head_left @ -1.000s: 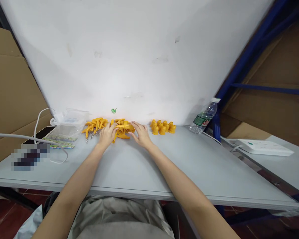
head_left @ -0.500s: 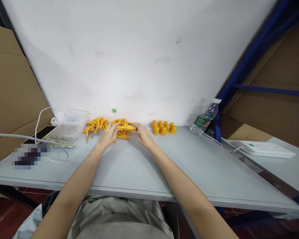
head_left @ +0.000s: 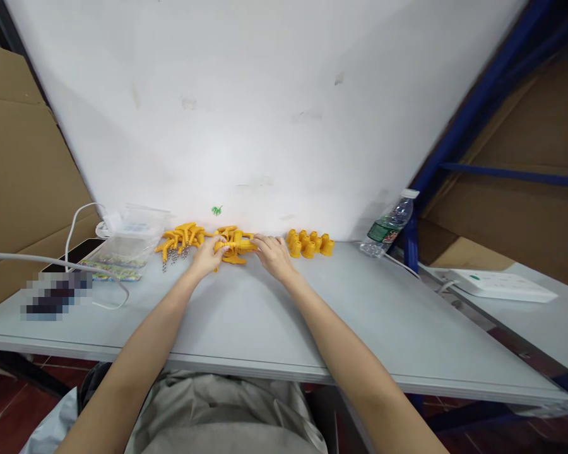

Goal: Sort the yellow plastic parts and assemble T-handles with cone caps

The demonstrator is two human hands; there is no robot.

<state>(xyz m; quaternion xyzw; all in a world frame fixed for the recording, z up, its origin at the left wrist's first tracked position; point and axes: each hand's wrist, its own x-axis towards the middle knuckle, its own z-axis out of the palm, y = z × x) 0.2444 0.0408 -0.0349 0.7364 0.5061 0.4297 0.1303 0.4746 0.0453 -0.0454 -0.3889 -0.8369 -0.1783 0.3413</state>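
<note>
Both hands meet over a ribbed yellow plastic piece [head_left: 243, 245], which lies level between them above the back of the desk. My left hand [head_left: 207, 256] is closed on its left end, thumb and fingers pinching it. My right hand [head_left: 274, 255] has its fingers closed round the right end and partly hides it. Just behind and below lie more yellow plastic parts [head_left: 235, 259], partly covered. Left of my left hand is a pile of yellow branched handles [head_left: 185, 234] with metal spirals [head_left: 173, 255]. To the right of my right hand stand several yellow ribbed cups [head_left: 308, 246].
A plastic bottle [head_left: 389, 225] leans at the back right. Clear plastic bags [head_left: 131, 243] and a white cable [head_left: 71, 233] lie at the left. A white power strip [head_left: 502, 285] sits on the right-hand surface. A white wall [head_left: 265, 126] rises behind the desk.
My right hand has turned so that its back shows more, with its fingers further over the right end of the yellow piece. My left hand stays almost in place.
</note>
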